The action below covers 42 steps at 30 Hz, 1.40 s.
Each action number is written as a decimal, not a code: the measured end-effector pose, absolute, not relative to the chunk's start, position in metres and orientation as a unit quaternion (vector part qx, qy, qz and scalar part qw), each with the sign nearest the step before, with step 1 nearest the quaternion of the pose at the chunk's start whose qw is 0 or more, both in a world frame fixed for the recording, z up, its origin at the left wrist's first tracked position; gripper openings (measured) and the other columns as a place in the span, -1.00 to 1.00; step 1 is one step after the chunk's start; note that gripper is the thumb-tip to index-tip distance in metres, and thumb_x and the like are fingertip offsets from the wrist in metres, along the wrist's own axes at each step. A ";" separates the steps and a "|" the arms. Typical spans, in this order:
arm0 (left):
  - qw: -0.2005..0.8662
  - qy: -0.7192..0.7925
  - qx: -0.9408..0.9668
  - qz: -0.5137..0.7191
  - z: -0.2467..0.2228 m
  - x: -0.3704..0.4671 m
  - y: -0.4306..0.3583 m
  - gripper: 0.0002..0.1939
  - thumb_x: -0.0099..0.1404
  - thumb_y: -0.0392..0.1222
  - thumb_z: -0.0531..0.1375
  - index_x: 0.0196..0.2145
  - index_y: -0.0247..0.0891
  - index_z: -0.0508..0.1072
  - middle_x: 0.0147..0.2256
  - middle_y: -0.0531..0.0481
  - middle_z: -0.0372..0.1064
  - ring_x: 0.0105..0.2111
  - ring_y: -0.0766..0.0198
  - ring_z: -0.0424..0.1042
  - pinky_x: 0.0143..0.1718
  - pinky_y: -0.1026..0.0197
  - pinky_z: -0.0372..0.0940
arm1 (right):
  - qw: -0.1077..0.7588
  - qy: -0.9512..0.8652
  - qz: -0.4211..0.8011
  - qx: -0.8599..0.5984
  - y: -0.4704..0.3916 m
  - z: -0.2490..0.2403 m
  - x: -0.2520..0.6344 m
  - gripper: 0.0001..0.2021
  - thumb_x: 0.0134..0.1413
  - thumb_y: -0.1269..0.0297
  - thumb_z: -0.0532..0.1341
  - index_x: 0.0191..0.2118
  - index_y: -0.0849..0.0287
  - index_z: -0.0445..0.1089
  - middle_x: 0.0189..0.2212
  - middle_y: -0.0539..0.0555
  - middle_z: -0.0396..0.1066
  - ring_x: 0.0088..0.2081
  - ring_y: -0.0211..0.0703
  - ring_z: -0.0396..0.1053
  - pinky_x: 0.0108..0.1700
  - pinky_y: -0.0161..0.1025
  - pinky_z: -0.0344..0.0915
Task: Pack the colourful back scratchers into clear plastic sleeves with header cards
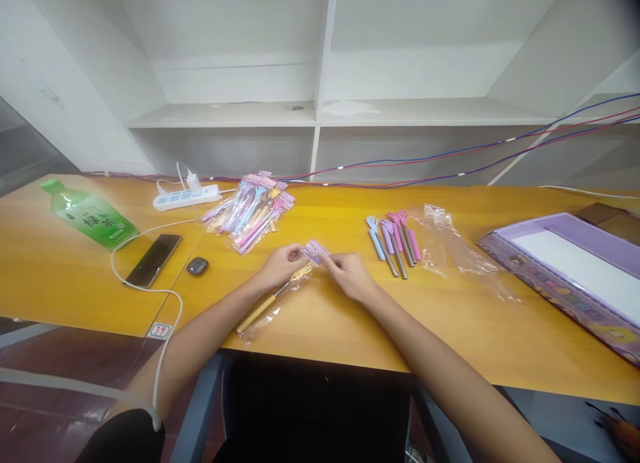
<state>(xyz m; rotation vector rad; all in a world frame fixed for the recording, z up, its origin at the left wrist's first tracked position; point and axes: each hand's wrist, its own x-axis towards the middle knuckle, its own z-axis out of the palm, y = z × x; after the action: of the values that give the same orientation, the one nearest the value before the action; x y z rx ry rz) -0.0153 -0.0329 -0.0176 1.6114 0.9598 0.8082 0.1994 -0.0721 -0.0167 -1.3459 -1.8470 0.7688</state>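
Note:
Between my hands is a clear plastic bag holding a yellow back scratcher [257, 314] with a hand-shaped head, topped by a small purple card [315, 251]. My left hand [284, 265] pinches the card's left side, near the scratcher's head. On its right edge, the thumb and fingers of my right hand [350, 273] close on the same card. To the right lie several unbagged back scratchers [395, 243] in blue, purple and pink. Behind my left hand is a pile of bagged back scratchers [253, 209] with purple cards.
Clear plastic bags [440, 243] lie right of the loose scratchers, beside a purple open box [565, 276]. On the left are a green bottle [93, 215], a phone [154, 259], a dark earbud case [197, 266] and a power strip [187, 196]. A white cable [175, 296] hangs over the front edge.

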 end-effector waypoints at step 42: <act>0.475 0.309 0.751 0.339 -0.004 -0.010 -0.047 -0.48 0.26 -0.32 0.18 0.18 -0.14 0.42 0.10 -0.08 0.47 -0.03 0.18 0.50 -0.01 0.20 0.36 | 0.413 -0.789 0.117 -0.441 -0.060 -0.014 0.218 -0.75 0.38 0.37 -0.02 -0.18 0.09 0.41 -0.22 0.15 0.41 -0.15 -0.05 0.41 -0.07 -0.13 0.34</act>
<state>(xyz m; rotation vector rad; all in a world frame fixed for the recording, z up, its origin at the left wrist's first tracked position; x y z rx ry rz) -0.0104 -0.0474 -0.0043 1.8367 0.7565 0.8291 0.2175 -0.0600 -0.0143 -1.1082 -1.9831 0.2947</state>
